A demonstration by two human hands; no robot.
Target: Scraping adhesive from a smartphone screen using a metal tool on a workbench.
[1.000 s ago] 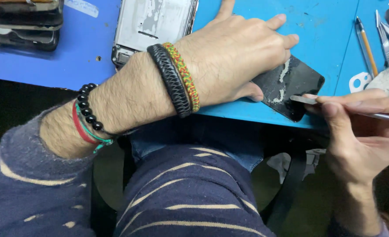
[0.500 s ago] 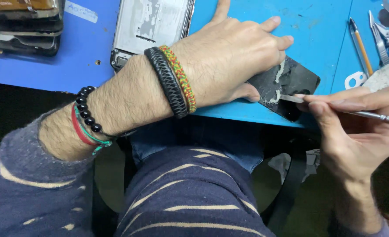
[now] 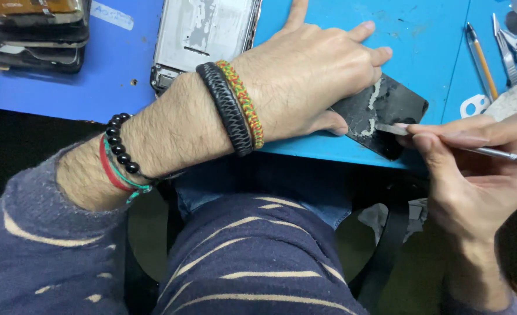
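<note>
Fingers of the left hand [image 3: 311, 81] press flat on the black panel [image 3: 387, 114] (right hand [image 3: 474, 169] fingers pinch a metal scraper [image 3: 445, 143])

Bright overhead light is washing the blue mat [image 3: 421, 35] evenly; glare is showing on the metal frame [image 3: 203, 29], while everything below the table edge is lying dim

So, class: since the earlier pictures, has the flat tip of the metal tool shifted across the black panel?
Yes. The metal tool tip has slid left along the black panel, toward the left hand pinning it.
</note>
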